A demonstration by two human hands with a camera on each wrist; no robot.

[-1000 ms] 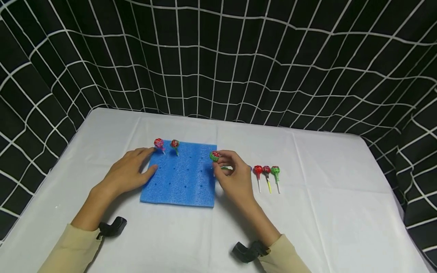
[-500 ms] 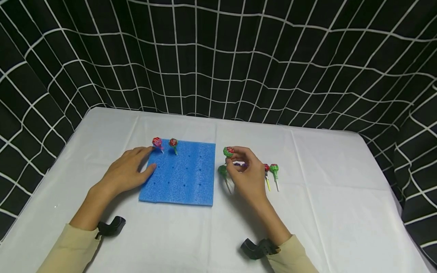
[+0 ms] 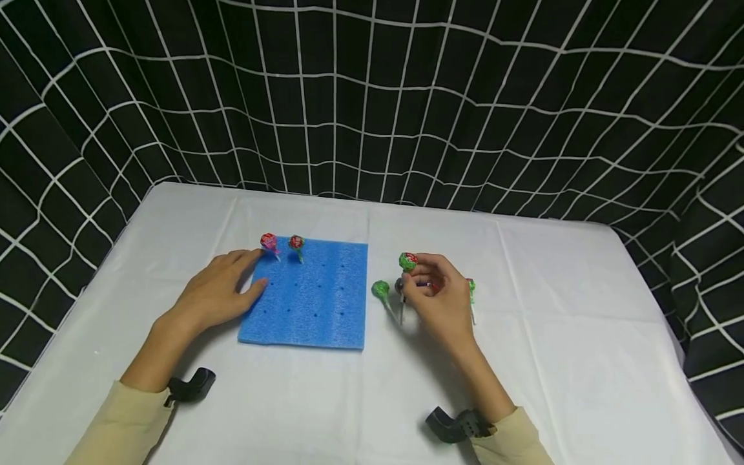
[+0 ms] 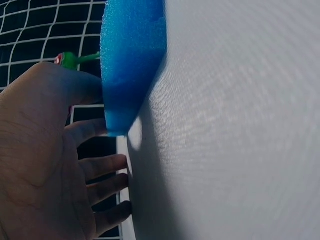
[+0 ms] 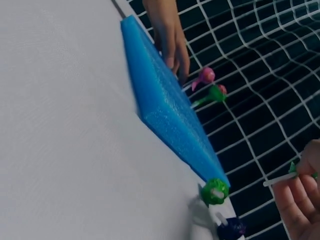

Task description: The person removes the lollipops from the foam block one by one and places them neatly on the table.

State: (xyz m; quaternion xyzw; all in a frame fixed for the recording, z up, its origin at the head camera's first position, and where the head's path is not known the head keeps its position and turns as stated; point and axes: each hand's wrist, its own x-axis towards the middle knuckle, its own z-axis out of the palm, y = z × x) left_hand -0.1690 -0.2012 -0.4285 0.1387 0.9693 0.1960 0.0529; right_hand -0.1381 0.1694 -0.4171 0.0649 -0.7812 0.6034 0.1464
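My right hand (image 3: 440, 294) pinches a green-and-red wrapped lollipop (image 3: 408, 261) above the table, right of a blue foam board (image 3: 314, 297). In the right wrist view, the held lollipop's white stick (image 5: 280, 179) juts out from the fingers. My left hand (image 3: 215, 290) rests at the foam's left edge, thumb and index finger touching it, other fingers spread. Two lollipops stand in the foam's far row: a pink-and-red one (image 3: 268, 241) by the left corner and a red-and-green one (image 3: 296, 243) beside it. Several small holes dot the foam.
A green lollipop (image 3: 380, 289) lies on the white table just right of the foam. A dark one (image 5: 231, 228) lies next to it, and more are partly hidden behind my right hand. A black curtain with white netting (image 3: 372, 97) rises behind the table.
My right hand has moved right, away from the foam, carrying the lollipop over the row on the table. This uncovers the green lollipop beside the foam. My left hand stays in place.
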